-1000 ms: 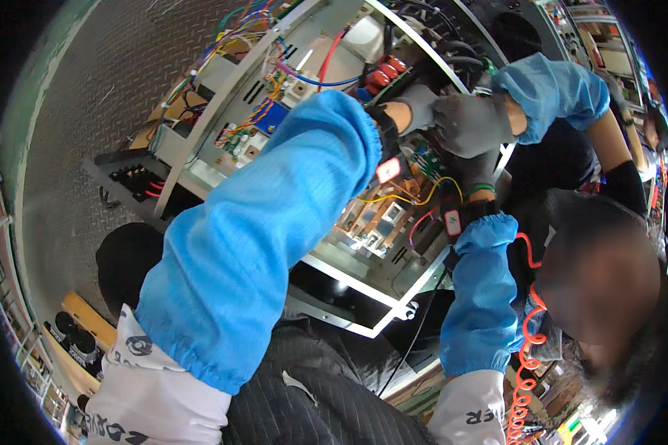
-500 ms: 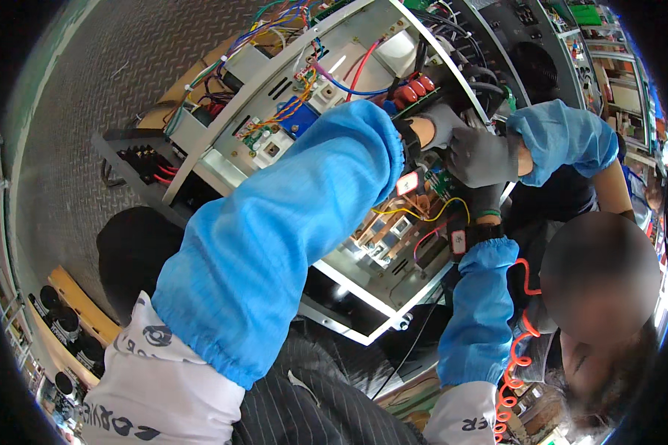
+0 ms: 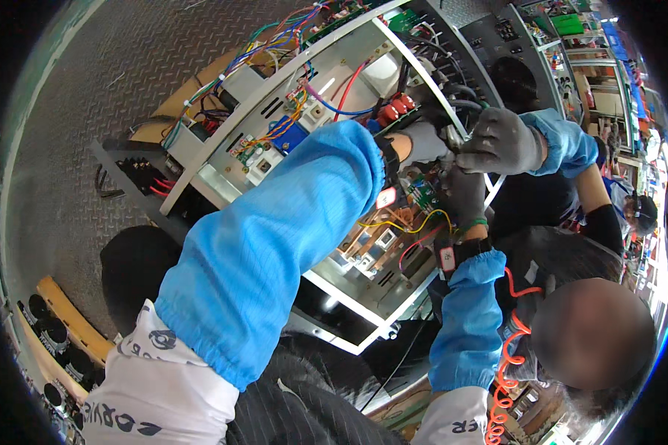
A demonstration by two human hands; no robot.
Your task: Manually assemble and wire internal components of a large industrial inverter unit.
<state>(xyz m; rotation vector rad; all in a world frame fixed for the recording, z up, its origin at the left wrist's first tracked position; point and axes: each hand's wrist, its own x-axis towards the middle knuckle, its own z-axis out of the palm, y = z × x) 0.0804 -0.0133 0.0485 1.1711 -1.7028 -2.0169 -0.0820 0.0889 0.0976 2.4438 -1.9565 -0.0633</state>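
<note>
In a grey glove, my left hand point(image 3: 425, 142) reaches inside an open metal equipment chassis point(image 3: 410, 63), close to its right-hand rail. Its fingers are bent together, and what they grip is too hidden to name. My right hand point(image 3: 465, 196), also gloved, comes up from below to the same spot; its fingertips are covered. A co-worker's gloved hand point(image 3: 502, 142) lies over that spot with fingers curled. Near my left hand sit several red round components point(image 3: 398, 108) and a green circuit board point(image 3: 423, 194). A yellow wire point(image 3: 424, 222) loops below them.
Bundled coloured wires point(image 3: 263, 37) run over the chassis's far left side. A coiled orange hose point(image 3: 506, 367) hangs beside my right sleeve. The co-worker leans in at the right. Black round parts on a yellow strip point(image 3: 82, 315) lie at the left, with shelving point(image 3: 597, 67) far right.
The co-worker's hand has risen slightly from beside my fingers and lies over the rail. My right hand has shifted a little left. The view has shifted slightly too.
</note>
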